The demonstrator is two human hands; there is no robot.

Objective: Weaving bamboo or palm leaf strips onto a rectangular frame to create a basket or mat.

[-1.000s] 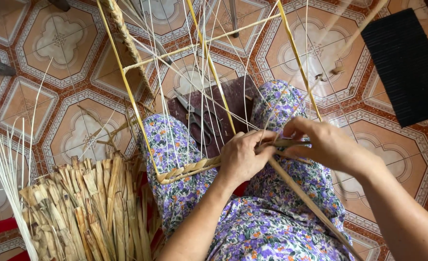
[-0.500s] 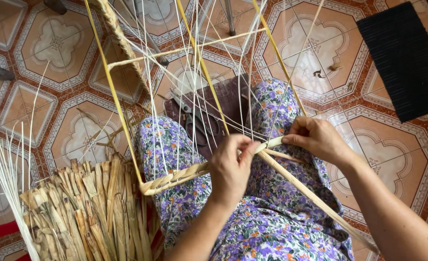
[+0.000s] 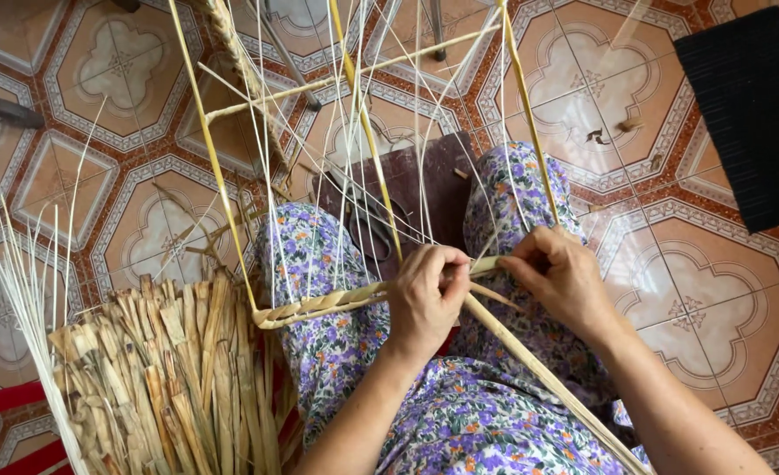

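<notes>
**Operator:** Head view, looking down. My left hand [image 3: 424, 303] pinches the flat pale reed strand [image 3: 482, 264] against the braided straw-coloured rim [image 3: 319, 305] of the yellow rod frame [image 3: 218, 176], fingers clenched on it. My right hand [image 3: 561, 281] grasps the same strand's free end, just beside the left.

**Second:** How would you weave it well?

**Operator:** I'd judge: keep it flat, tight against the rim, threading between the thin white upright strands [image 3: 424, 149].

**Second:** Room to move?

**Operator:** Tiled floor [image 3: 697, 281] opens to my right; the bundle of dried tan leaves [image 3: 160, 378] crowds my left.
</notes>
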